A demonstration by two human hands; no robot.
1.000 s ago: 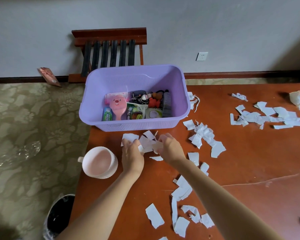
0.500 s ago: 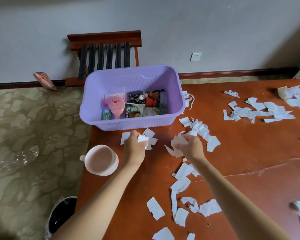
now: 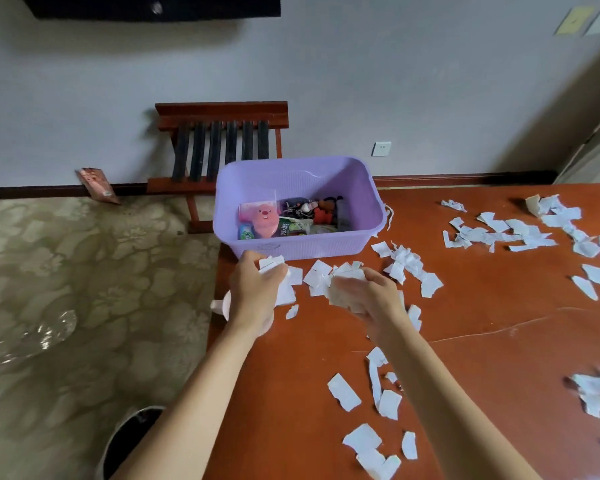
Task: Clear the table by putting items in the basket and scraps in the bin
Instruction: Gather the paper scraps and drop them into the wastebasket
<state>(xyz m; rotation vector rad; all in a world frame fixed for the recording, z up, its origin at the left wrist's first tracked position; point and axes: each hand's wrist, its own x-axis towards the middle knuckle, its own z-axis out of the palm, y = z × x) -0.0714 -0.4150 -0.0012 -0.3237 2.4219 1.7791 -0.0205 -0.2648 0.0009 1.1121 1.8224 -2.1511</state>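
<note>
Both bare forearms reach in from 6 o'clock and meet just short of the basket. The left hand [image 3: 257,292] lies palm down, fingers curled round a clutch of scraps [image 3: 272,265]. At its 3 o'clock the right hand [image 3: 374,296], slightly blurred, has its fingers bunched on a crumpled wad [image 3: 343,289].

The scraps are torn white paper with ragged edges. They are strewn over the table [image 3: 482,323], glossy red-brown wood, thickest at 1 to 2 o'clock of the right hand and again at 6 o'clock beside that forearm.

The basket [image 3: 302,245] stands at 12 o'clock of the hands. It is lilac plastic, round-cornered, with finely ribbed walls, and holds a pink animal-faced brush [image 3: 264,220] among packets whose print is too small to read. A pale pink cup [image 3: 219,306] peeks out under the left wrist. The bin [image 3: 132,438], round and dark inside, sits on patterned carpet at 7 o'clock of the left hand.
</note>
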